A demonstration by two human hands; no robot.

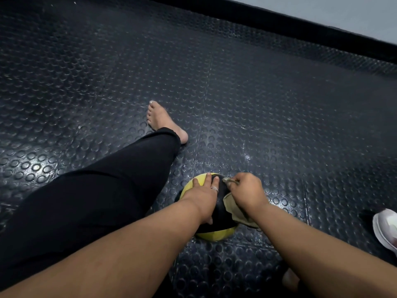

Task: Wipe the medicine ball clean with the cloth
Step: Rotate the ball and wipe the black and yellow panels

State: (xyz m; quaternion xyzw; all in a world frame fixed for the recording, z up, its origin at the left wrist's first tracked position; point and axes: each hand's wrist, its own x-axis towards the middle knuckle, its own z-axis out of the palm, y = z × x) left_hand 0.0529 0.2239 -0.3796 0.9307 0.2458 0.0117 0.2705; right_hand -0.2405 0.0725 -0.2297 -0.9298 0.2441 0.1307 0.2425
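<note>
Head view: left hand (203, 195) lies flat on the medicine ball (214, 233); right hand (247, 193) clutches the cloth (231, 204).

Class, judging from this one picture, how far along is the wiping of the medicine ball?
Done: the cloth is already picked up and on the medicine ball. In hand: the left hand rests flat on top, steadying it, while the right hand grips the cloth against its side. Left: how much is clean cannot be told; the underside looks unreached.

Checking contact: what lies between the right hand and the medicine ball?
In the head view, the cloth lies between the right hand and the medicine ball, bunched in that hand's grip.
</note>
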